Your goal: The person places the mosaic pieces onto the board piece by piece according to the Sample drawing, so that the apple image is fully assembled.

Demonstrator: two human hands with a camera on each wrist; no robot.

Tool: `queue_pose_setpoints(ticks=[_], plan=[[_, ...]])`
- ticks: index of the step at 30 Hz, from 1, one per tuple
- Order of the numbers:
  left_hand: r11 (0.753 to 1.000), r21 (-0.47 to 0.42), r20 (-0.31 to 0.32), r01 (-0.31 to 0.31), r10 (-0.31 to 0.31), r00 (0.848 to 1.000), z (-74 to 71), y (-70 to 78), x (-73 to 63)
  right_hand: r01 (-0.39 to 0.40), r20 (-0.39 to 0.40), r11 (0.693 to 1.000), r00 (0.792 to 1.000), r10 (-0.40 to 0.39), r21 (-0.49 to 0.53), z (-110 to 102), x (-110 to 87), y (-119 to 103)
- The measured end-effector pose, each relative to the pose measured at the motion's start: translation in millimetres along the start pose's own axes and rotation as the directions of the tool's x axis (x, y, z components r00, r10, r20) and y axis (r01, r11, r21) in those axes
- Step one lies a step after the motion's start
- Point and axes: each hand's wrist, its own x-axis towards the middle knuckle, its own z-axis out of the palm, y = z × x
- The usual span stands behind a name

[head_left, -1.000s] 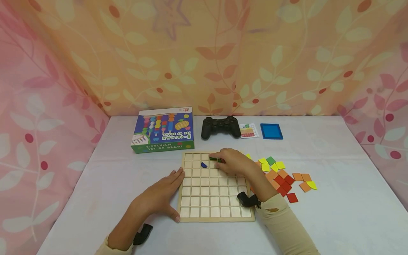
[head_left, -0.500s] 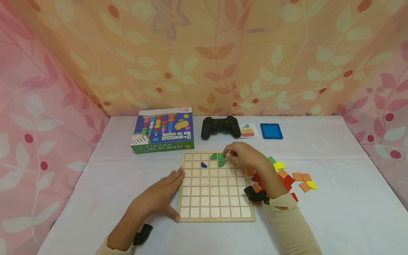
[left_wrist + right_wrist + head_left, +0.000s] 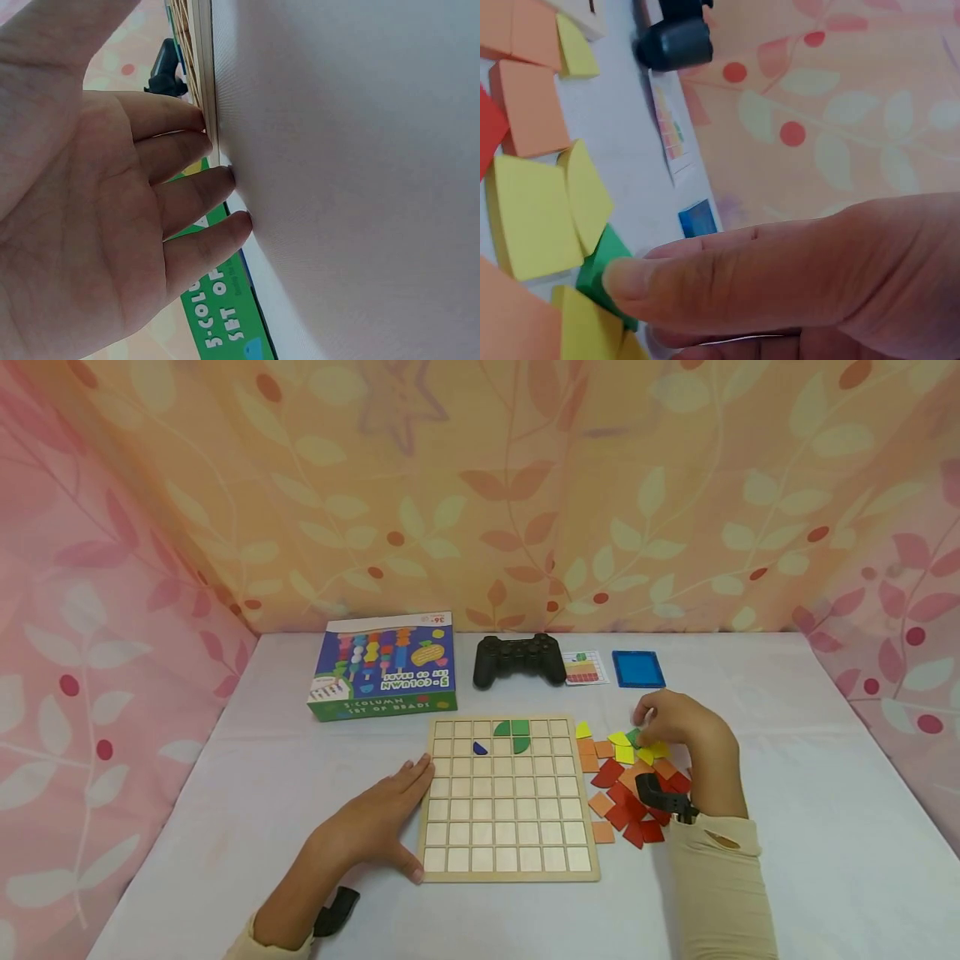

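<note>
A wooden grid board [image 3: 510,877] lies in front of me, with three green tiles [image 3: 520,727] in its upper cells and a small blue tile [image 3: 480,748] to their left. My left hand [image 3: 382,810] rests along the board's left side, fingers straight; the left wrist view shows the fingertips right at the board's edge [image 3: 204,67]. Right of the board, my right hand [image 3: 688,724] reaches down over the loose tiles and pinches a green tile [image 3: 594,271]. In the right wrist view the thumb covers part of it, among yellow tiles [image 3: 536,214].
Red tiles [image 3: 619,814] and orange tiles [image 3: 602,832] spread beside the board's right edge. Farther back stand a bead-set box [image 3: 382,664], a black game controller [image 3: 519,660], a printed pattern card [image 3: 587,667] and a blue square tray [image 3: 639,669].
My right hand has left the green tiles at the board's top and moved right, to the loose green tile in the pile. My left hand has stayed at the board's edge.
</note>
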Motion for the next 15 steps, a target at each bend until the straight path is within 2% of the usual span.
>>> queue_pose_setpoints(ticks=[4, 9, 15], plan=[[1.000, -0.005, 0.003, 0.006, -0.006, 1.000, 0.2, 0.0, 0.1, -0.016, 0.029, 1.000, 0.999, 0.016, 0.015, 3.9, 4.2, 4.0], [1.000, -0.007, 0.000, 0.003, -0.003, 1.000, 0.1, -0.3, 0.4, 0.002, 0.019, 1.000, 1.000, -0.003, 0.023, 4.7, 8.1, 6.9], [1.000, -0.006, 0.000, 0.009, -0.009, 1.000, 0.0, -0.3, 0.4, 0.114, -0.048, 0.993, 0.993, -0.112, 0.028, 1.3, 8.7, 7.9]])
